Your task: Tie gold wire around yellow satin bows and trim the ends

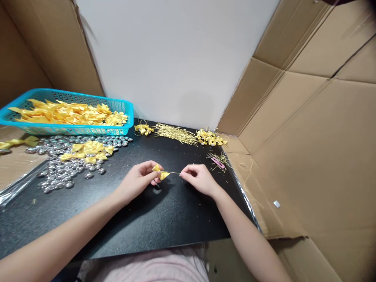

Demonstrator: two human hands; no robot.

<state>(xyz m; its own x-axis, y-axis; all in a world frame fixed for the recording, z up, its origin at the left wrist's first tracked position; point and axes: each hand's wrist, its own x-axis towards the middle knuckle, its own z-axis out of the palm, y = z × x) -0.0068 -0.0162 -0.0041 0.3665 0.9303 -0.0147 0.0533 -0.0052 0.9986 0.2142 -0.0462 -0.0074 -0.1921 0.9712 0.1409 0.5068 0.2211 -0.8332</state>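
Observation:
Between its thumb and fingers my left hand (141, 178) pinches a yellow ribbon bow (163, 174) just above the black tabletop (164, 219). A thin gold cord (174, 172) runs taut from the bow to the right. My right hand (201, 179) pinches the far end of this cord with thumb and forefinger. Something small and dark, perhaps a bell, shows beneath the left fingers, but I cannot make it out. Left of my hands, several yellow bows (92, 149) lie on a spread of shiny silver bells or beads (57, 174).
A blue plastic basket (70, 130) full of yellow bows stands at the back left. Cut gold cords (176, 133) lie along the back, between a small bow cluster (143, 128) and a larger bow pile (210, 137). Pink-handled snips (217, 162) rest near the right edge. Cardboard walls (308, 149) flank the table.

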